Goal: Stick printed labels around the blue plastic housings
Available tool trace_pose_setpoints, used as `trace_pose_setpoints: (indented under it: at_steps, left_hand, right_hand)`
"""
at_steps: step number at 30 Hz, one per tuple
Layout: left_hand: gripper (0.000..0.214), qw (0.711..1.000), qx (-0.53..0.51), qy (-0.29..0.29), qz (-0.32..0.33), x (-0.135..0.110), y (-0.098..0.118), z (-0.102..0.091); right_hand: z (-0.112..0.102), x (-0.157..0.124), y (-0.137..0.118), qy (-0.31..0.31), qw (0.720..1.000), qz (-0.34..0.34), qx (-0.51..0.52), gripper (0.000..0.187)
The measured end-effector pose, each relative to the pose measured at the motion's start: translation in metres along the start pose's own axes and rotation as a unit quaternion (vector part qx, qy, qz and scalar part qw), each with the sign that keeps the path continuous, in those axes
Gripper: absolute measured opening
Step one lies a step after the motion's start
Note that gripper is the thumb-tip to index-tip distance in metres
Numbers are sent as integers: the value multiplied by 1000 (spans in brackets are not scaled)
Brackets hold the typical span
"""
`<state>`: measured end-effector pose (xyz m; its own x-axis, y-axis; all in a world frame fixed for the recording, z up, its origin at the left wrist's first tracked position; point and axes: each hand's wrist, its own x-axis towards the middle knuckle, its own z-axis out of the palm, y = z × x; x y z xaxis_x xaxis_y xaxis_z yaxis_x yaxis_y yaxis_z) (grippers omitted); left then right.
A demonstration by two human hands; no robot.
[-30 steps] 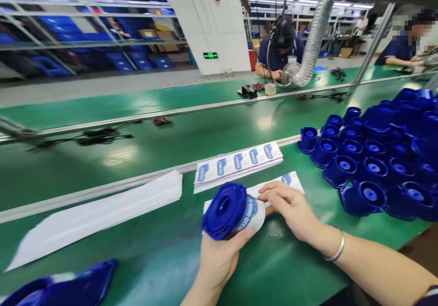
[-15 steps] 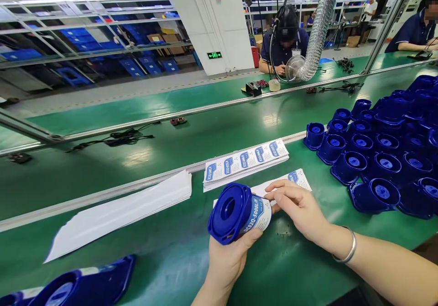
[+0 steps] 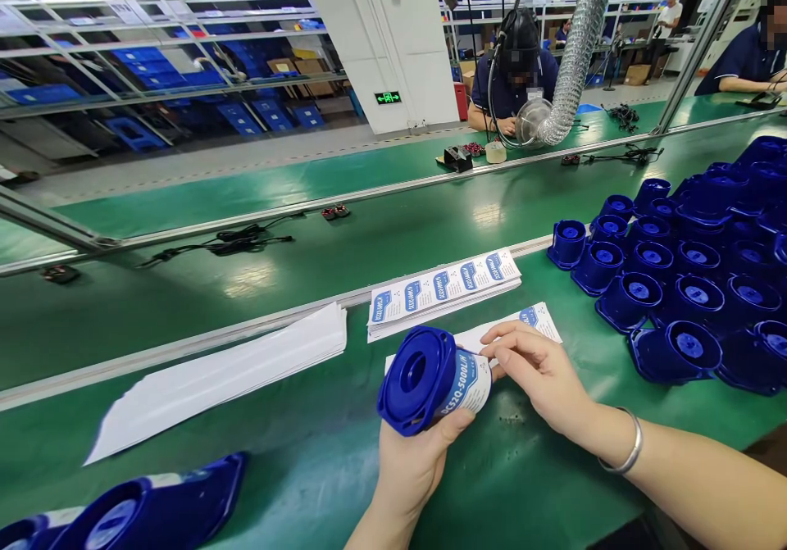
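Observation:
A dark blue plastic pump housing [image 3: 409, 382] is tilted in the grip of my left hand [image 3: 409, 464], its flanged end toward me. Around its side runs a white and blue label [image 3: 470, 379] printed "DC52Q-5000L/H"; my left thumb lies along the label's lower edge. My right hand [image 3: 544, 370], wearing a metal bangle, reaches in from the right. Its fingers are stretched out and apart, with the fingertips at the label's far edge. Behind both hands lies a label strip [image 3: 542, 320], partly covered. Farther back is a stack of label sheets [image 3: 443, 289].
Many blue housings [image 3: 694, 296] crowd the right of the green bench [image 3: 295, 452]. More labelled housings [image 3: 166, 505] lie at lower left, near a stack of white sheets [image 3: 227, 374]. A metal rail and cables [image 3: 227, 243] stretch behind. Across the bench, a person [image 3: 516, 75] works beside a duct [image 3: 578, 58].
The view has shifted slightly. Both hands keep almost the same pose on the housing, with the right fingertips still at the label's edge.

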<state>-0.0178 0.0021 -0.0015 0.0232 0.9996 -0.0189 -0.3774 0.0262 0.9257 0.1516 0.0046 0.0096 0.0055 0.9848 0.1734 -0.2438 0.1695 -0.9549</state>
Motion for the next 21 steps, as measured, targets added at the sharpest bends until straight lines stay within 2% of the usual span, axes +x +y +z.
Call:
trace_pose_setpoints:
  at_steps: [6,10,13,16,21]
  left_hand:
    - [61,1000,4,8,-6,2,-4,0]
    - [62,1000,-19,-13,-18,2,0,8]
    - [61,999,-32,-9,-31,2,0,13]
    - [60,998,-43,8,-36,1,-4,14]
    - [67,997,-57,36,-44,-1,-9,14]
  right_hand:
    - [-3,6,1,-20,997,70,39,25]
    - [-5,8,4,-50,991,114,53,32]
    - [-6,7,8,-23,997,44,-57,33]
    - [-6,5,10,6,988,-35,-150,31]
    - [-4,0,12,7,990,-30,-136,30]
